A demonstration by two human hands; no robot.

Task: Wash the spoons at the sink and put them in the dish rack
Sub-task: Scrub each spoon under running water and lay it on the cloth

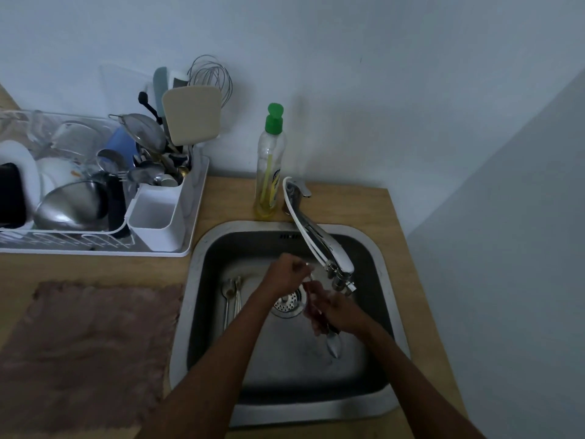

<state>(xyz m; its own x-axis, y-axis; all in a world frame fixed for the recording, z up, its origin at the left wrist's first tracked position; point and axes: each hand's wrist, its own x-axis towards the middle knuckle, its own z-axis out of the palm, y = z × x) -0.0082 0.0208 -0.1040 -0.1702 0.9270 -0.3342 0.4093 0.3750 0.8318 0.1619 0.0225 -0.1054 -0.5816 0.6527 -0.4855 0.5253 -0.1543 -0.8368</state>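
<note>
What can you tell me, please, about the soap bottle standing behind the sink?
The soap bottle is tall and made of clear plastic, with a green cap and a yellow-and-blue label. Little yellow liquid is left, pooled at the bottom. It stands upright on the wooden counter near the wall, just behind the sink rim, between the dish rack and the tap. Only the counter appears to touch it.

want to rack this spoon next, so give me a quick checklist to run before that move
1. Metal spoon held by left hand and right hand: ok.
2. Spoon rinsed clean: cannot tell.
3. Chrome tap running: cannot tell.
4. White cutlery holder, front compartment free: ok.
5. Steel sink cleared of other spoons: not ok, several lie left of the round drain strainer.
</note>
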